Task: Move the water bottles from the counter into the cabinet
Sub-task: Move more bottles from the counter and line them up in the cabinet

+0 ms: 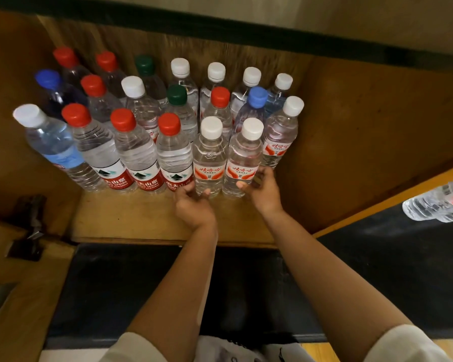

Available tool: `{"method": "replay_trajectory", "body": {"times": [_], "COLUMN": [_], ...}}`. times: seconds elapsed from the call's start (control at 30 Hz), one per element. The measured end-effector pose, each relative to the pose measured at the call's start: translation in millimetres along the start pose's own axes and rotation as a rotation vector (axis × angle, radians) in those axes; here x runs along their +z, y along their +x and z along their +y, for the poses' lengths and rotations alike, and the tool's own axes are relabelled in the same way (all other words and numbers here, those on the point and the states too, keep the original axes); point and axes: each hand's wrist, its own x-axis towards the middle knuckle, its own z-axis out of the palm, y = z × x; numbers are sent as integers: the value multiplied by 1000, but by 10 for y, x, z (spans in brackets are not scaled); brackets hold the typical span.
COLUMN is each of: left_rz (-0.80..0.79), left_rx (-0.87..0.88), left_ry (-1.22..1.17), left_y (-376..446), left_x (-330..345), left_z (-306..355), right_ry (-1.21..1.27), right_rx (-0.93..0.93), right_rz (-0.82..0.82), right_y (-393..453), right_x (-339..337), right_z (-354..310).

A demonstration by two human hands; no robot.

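Seen from above, looking down into an open wooden cabinet point(351, 142) packed with upright water bottles point(141, 121) in rows, caps red, white, blue and green. Two bare forearms stretched forward from the bottom edge, short pale sleeves at the elbows. Left hand point(192, 205) low at the shelf's front, palm up, fingers loosely curled and open, fingertips touching the base of a white-capped bottle point(209, 158) without gripping it. Right hand point(259, 189) partly open, thumb and fingers cupped loosely about the lower part of the neighbouring white-capped bottle point(242, 163), not closed tight. At far right, outside the cabinet, two more bottles point(439, 202) lying sideways.
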Motion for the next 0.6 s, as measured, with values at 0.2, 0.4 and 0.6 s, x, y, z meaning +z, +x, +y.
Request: {"method": "replay_trajectory", "body": {"times": [0.2,0.4,0.6], "left_rz": [-72,-43,-45], "left_rx": [-25,-68,-68], "left_ry": [23,43,33], "left_y": [-38,-17,-23], "left_x": [-9,-25,-16], "left_z": [22,36,39], "right_ry": [-22,-3,-25], "right_rx": [-4,-13,-23], "right_rz": [46,41,43], "right_y": [26,18,35], "right_x": [55,49,54], "right_z": [-3,-16,5]}}
